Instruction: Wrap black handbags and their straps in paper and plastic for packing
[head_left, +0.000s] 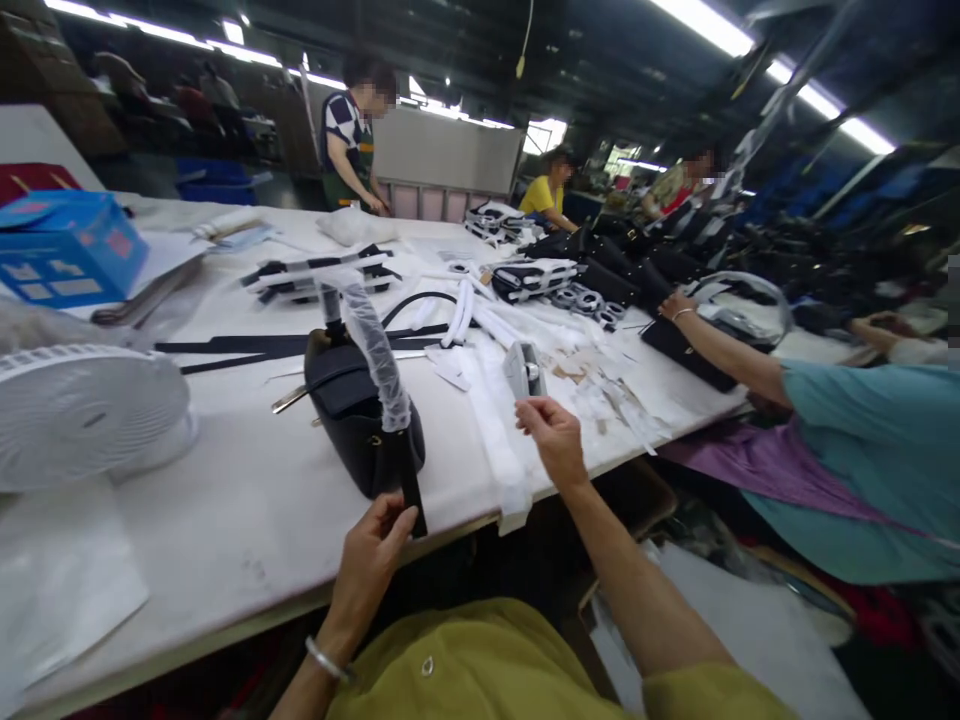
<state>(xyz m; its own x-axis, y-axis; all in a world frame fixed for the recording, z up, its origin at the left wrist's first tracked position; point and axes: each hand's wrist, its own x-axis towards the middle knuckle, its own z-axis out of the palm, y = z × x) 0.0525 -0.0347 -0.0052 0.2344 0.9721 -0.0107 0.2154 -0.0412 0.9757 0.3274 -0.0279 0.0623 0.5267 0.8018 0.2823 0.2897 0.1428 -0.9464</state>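
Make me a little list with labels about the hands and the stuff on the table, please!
Left hand: pinching black strap
Right hand: near small grey device; anything held is unclear
Handbag: black, on white table, with plastic-wrapped handle
Left side: white fan, blue box beyond it
Right side: co-worker's hand at another black bag

From the head, the view faces forward and down, close above left hand [375,545], right hand [553,440] and table [247,515].
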